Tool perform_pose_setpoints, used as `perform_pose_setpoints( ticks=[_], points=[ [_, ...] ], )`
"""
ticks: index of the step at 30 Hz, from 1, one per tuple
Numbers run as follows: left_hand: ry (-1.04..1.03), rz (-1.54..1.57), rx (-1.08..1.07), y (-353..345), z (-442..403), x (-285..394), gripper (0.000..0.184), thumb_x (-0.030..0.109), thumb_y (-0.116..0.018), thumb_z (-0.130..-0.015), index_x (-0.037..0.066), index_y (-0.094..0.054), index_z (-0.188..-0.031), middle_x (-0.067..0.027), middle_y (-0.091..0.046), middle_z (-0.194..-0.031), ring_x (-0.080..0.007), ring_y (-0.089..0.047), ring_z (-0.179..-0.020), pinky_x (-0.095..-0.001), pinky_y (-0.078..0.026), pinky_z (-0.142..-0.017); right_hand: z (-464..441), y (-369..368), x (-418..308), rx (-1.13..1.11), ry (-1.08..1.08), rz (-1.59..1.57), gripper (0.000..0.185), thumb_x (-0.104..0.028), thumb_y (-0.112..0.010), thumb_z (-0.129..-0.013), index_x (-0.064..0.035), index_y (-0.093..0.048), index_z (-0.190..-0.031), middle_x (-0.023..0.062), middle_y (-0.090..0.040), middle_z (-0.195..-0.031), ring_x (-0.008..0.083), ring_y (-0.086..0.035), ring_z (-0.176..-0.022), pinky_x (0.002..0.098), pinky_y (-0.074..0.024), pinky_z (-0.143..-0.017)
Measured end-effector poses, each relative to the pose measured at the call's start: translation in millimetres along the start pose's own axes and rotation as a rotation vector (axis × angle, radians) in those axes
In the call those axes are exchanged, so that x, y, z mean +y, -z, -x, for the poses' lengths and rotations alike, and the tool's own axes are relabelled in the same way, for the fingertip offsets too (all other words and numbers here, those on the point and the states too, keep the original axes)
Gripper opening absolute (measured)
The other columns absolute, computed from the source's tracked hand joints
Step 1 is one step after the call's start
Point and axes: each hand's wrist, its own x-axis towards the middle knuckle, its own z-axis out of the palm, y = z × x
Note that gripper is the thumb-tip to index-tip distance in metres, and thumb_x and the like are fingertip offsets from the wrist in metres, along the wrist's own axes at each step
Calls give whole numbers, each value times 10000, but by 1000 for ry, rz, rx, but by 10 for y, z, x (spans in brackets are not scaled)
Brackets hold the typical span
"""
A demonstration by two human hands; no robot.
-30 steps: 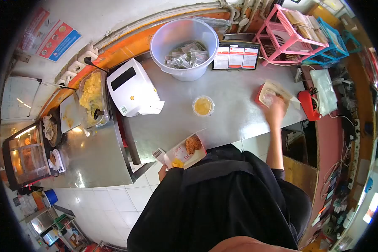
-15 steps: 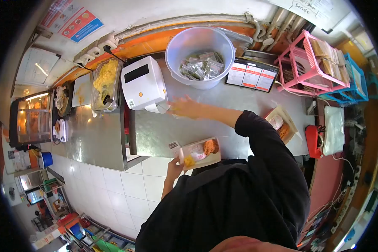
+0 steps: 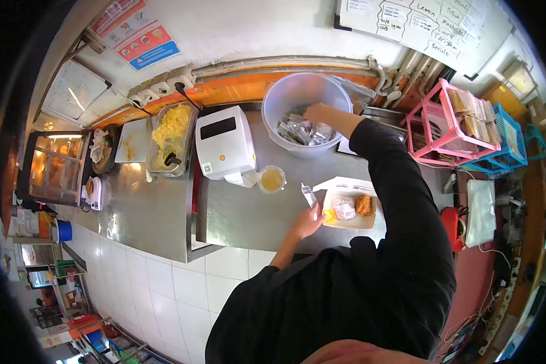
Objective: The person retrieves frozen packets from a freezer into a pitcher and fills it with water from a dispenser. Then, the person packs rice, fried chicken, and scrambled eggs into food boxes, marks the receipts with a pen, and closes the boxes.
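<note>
My left hand (image 3: 307, 223) grips the left edge of an open paper food box (image 3: 353, 224) near the counter's front edge. Inside lie a wrapped white bundle with red print (image 3: 345, 208), a piece of fried chicken (image 3: 364, 205) and some yellow food (image 3: 329, 216). A white printed slip (image 3: 308, 195) sticks up beside my left fingers. My right hand (image 3: 317, 113) reaches into a translucent round tub (image 3: 275, 103) of small clear packets (image 3: 300, 130); its fingertips are hidden there. A cup of yellowish liquid (image 3: 272, 179) stands left of the box.
A white label printer (image 3: 225, 142) sits left of the tub. Farther left are a container of yellow food (image 3: 173, 130) and a heated display case (image 3: 54, 164). Pink and blue racks (image 3: 449, 121) stand at the right. My right arm mostly covers the tablet.
My right hand has gone from beside the printer up into the tub. The held box has shifted right along the counter with my left hand. The cup now shows beside the printer.
</note>
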Motion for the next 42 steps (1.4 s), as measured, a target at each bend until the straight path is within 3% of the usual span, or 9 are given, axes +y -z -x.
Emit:
perform_pose_setpoints(
  ticks=[4,8,17,20,22,27,29,32,42],
  points=[
    [24,59,-133,498,469,-90,668,439,-573,-854,8,-427,-1342,-213,-521,-1285,-337,-462,-1233,-372,-356,-1031,341,446,-6,-55,-117,-121,166,-81,-590,-755,-57,-677,-894,149,-669,-838,315,-644,-808,441,-510,-740],
    [-107,-74,-336,1332,720,204,538,392,-589,-871,95,-501,-1311,-207,-587,-1159,-330,-563,-1097,-390,-438,-909,1240,1541,-483,332,-138,-332,184,-78,-574,-767,-67,-667,-926,170,-652,-868,320,-631,-819,444,-494,-748],
    [-652,-209,693,2084,-516,1855,645,231,-736,-765,29,-466,-1314,-224,-611,-1093,-323,-604,-964,-380,-469,-842,2143,2060,-892,553,-217,-551,241,-215,-632,-829,-6,-610,-946,158,-607,-841,275,-608,-781,381,-468,-706],
    [-649,146,386,2047,-583,2075,418,160,-744,-774,0,-607,-1136,-136,-676,-969,-184,-637,-895,-294,-494,-784,2579,2187,-1353,582,-210,-947,282,-271,-663,-842,-5,-594,-903,86,-593,-813,189,-576,-750,342,-459,-704],
    [-606,251,262,1830,-509,2085,141,94,-730,-787,-8,-687,-874,-88,-694,-774,-90,-622,-699,-232,-481,-573,2955,2131,-1776,579,-379,-1235,297,-286,-708,-814,-22,-600,-896,54,-588,-793,153,-562,-739,331,-454,-688],
    [-619,387,395,846,-152,1463,108,84,-708,-806,5,-663,-865,-76,-675,-795,-146,-645,-733,-251,-505,-622,3816,1005,-2684,936,-624,-1279,260,-181,-768,-747,-64,-627,-932,-15,-618,-808,92,-581,-707,256,-468,-610],
    [-532,407,552,527,-165,1010,71,52,-684,-804,22,-640,-851,-81,-660,-808,-184,-647,-757,-287,-508,-646,4191,699,-3123,1024,-1180,-1684,222,-125,-738,-756,-59,-629,-937,-11,-642,-856,106,-604,-742,279,-488,-633],
    [-604,219,506,132,-77,599,89,10,-673,-772,26,-624,-845,-97,-649,-828,-238,-639,-757,-338,-505,-675,4631,-156,-3431,1054,-1509,-1588,175,-60,-678,-755,-72,-640,-926,16,-672,-912,164,-627,-749,330,-499,-667],
    [-652,-520,462,-151,-457,523,224,89,-684,-681,124,-697,-902,-34,-622,-872,-271,-516,-930,-429,-402,-849,3960,-558,-2607,547,-1436,86,301,-156,-645,-739,-153,-635,-1040,71,-552,-1167,290,-471,-1099,477,-357,-872]
  ],
)
